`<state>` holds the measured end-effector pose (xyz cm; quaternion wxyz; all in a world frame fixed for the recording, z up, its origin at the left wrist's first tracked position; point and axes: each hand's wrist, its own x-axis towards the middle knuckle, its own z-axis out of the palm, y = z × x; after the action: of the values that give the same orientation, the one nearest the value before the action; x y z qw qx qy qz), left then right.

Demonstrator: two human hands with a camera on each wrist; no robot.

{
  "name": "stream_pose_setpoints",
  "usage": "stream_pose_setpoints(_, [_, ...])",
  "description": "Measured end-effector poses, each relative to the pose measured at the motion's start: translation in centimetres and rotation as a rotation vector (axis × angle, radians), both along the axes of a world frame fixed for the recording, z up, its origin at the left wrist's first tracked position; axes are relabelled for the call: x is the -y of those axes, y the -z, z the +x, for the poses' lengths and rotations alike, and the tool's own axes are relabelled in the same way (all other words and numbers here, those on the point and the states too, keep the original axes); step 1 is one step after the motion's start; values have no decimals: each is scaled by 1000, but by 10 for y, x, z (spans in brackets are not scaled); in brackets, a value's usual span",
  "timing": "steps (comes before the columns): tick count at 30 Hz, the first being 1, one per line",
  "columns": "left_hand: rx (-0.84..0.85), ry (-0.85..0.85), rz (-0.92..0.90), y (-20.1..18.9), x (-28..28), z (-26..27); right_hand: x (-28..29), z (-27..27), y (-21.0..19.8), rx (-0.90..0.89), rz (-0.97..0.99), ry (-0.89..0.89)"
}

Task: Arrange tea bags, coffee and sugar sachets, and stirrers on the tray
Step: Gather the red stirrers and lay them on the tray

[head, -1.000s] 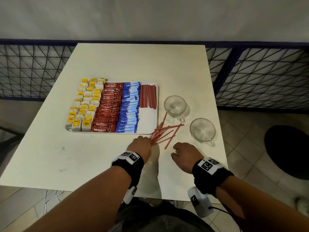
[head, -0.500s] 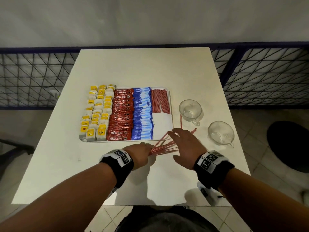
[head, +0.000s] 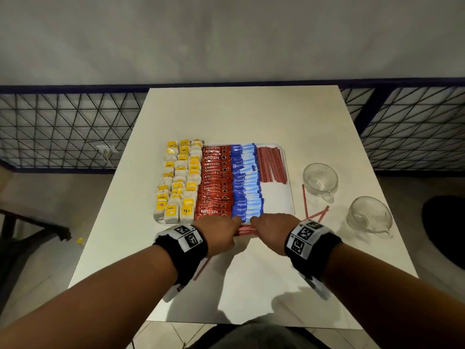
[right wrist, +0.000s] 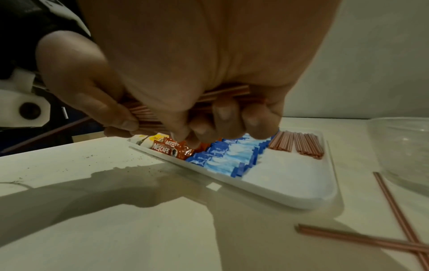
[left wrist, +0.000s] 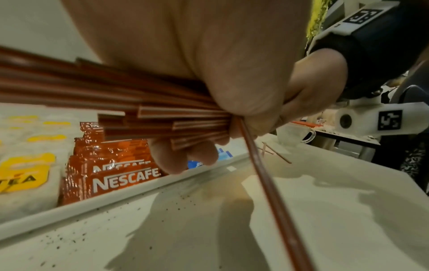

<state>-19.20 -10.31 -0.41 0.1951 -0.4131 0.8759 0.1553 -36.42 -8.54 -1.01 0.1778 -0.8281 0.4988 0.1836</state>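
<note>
Stirrers [head: 247, 230], thin reddish ribbed sticks, bundled level at the white tray's [head: 289, 197] 6 o'clock edge; my left hand [head: 219, 234] and right hand [head: 273, 231] curl tight around either end above the worktop [head: 251, 117].

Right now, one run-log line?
hands: left hand and right hand grip stirrer bundle | tray: near-right corner bare | table: loose stirrers
</note>
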Motion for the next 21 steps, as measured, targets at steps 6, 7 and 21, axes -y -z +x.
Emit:
stream_pose_setpoints(6, [-77,-14,119,-1,8,6,-3,17,-9,-69,36,7])
stream_pose_setpoints(7, [-75,-18,128,0,9,5,-4,20,-10,-80,37,13])
stream_pose_setpoints(21, [-621,-551,99,-7,38,42,21,4,-34,365,-658,526])
